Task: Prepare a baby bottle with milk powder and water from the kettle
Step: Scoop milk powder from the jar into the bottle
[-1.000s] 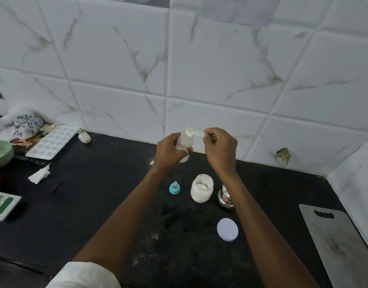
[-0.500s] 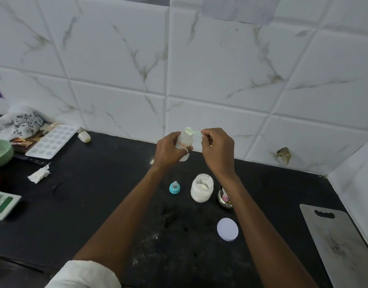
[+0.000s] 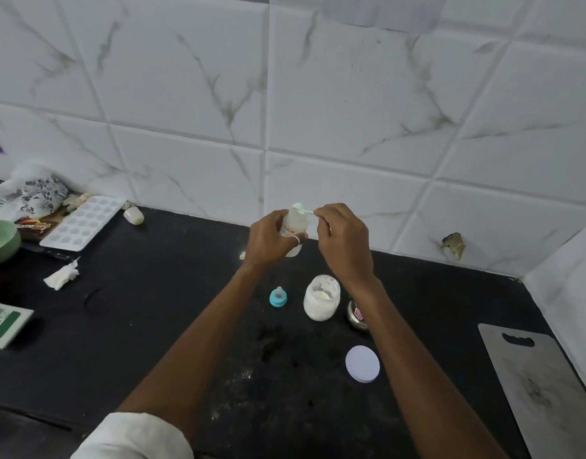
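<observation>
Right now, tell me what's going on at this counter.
A person is filling a baby bottle with milk powder. The left hand grips the small bottle upright above the black counter, and the right hand pinches a pale green scoop whose bowl sits at the bottle's mouth. Below the hands the powder jar stands open, its white lid lying flat nearer the person. The blue teat stands left of the jar, not yet on the bottle.

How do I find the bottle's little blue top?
Look at the black counter below the white tiled wall. Near its middle stands an open glass jar of white powder; the small blue ring with a clear teat sits just left of it. Nothing else there is blue.
</observation>
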Tool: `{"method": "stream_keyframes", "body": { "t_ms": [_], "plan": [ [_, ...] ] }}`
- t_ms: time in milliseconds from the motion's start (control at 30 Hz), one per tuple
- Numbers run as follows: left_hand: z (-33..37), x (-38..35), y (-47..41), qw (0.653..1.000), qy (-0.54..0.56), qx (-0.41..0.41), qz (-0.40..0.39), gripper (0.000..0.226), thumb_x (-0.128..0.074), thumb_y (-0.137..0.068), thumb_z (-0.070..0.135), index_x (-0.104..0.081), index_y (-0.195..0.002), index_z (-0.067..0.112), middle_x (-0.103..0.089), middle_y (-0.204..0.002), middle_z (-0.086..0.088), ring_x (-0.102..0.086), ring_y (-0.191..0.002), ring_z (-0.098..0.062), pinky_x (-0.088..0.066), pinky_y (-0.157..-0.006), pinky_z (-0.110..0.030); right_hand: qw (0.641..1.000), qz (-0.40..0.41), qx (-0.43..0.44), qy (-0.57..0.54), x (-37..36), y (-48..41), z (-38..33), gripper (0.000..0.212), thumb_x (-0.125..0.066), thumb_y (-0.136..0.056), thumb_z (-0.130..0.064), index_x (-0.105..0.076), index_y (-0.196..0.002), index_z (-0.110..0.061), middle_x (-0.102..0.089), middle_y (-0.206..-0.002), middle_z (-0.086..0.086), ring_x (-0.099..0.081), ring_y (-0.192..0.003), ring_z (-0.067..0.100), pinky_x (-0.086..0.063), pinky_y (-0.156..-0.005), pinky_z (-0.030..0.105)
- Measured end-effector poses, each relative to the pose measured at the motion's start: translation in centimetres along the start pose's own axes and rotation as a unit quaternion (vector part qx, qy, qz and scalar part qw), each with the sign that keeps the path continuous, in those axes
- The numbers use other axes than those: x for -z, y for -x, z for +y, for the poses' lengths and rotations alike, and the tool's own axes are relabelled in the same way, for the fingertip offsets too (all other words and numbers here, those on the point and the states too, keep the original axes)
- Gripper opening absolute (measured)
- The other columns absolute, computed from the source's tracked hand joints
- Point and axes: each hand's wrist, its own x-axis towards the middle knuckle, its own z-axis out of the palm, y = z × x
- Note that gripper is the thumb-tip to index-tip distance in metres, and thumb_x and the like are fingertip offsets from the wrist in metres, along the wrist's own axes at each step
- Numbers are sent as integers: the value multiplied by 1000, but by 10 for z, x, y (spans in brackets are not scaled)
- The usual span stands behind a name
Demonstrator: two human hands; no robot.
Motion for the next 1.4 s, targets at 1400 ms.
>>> {"method": "stream_keyframes", "body": {
  "t_ms": [1400],
  "plan": [
    [-79, -47, 68, 993, 23, 97, -58, 48, -88, -73, 27, -61, -112, 30, -67, -102, 16, -63, -94, 6, -45, -74, -3, 895, -332, -283, 90, -55, 76, 81, 21, -61, -88, -9, -76, -99, -19, -74, -102, 7, -71, -97, 31, -58, -80, 38]
  ]
}}
